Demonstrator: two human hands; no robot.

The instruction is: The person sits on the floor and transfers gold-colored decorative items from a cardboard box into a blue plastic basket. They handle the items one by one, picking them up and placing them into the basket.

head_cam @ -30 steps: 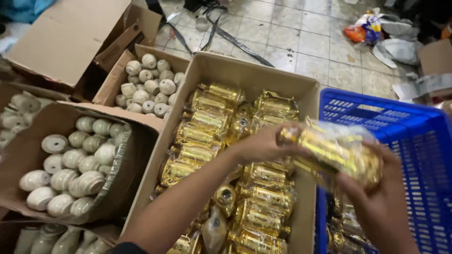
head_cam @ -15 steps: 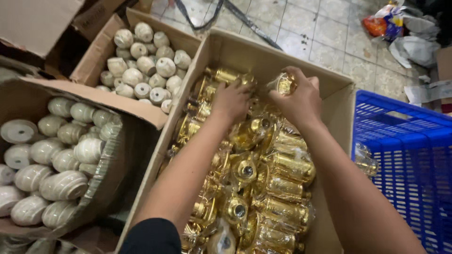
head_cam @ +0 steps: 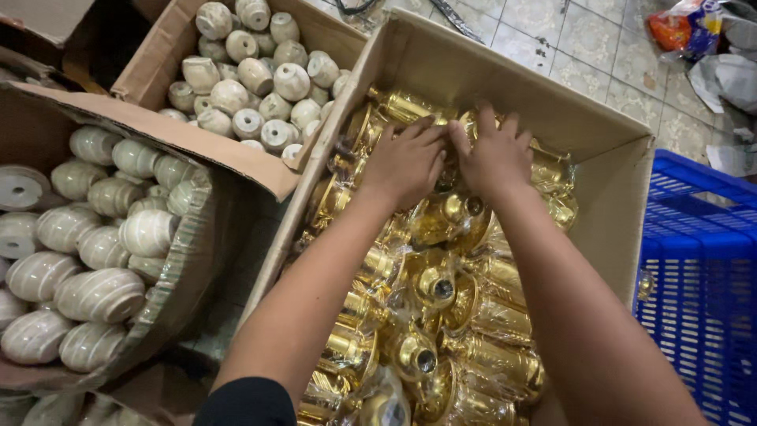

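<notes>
Head view: both hands reach into the far end of a tall cardboard box (head_cam: 607, 150) that stands on the tiled floor (head_cam: 599, 47). The left hand (head_cam: 406, 162) lies palm down with its fingers curled onto the gold pieces (head_cam: 465, 315), shiny metal-look parts each wrapped in clear film. The right hand (head_cam: 497, 154) rests just beside it, thumbs nearly touching, fingers spread over the top layer near the back wall of the box. Both hands press or grip downward among the pieces; whether either has closed around one single piece I cannot tell, since the fingertips sink between the wrappers.

The box is packed almost to the rim with gold pieces, lying at all angles from the near edge to the far wall. Judging from that, the sorting or packing of this box looks well advanced, with the hands settling or picking at the last rows at the back.

To the right stands a blue plastic crate (head_cam: 694, 260), just beside the box; only its ribbed wall and rim show, and what it holds is out of sight here. To the left, two more open cardboard boxes hold cream-coloured ribbed knobs (head_cam: 252, 79), one heap further back and a second, larger heap (head_cam: 87, 260) nearer, under a folded flap. Crumpled bags (head_cam: 710, 39) lie on the floor at the upper right.
</notes>
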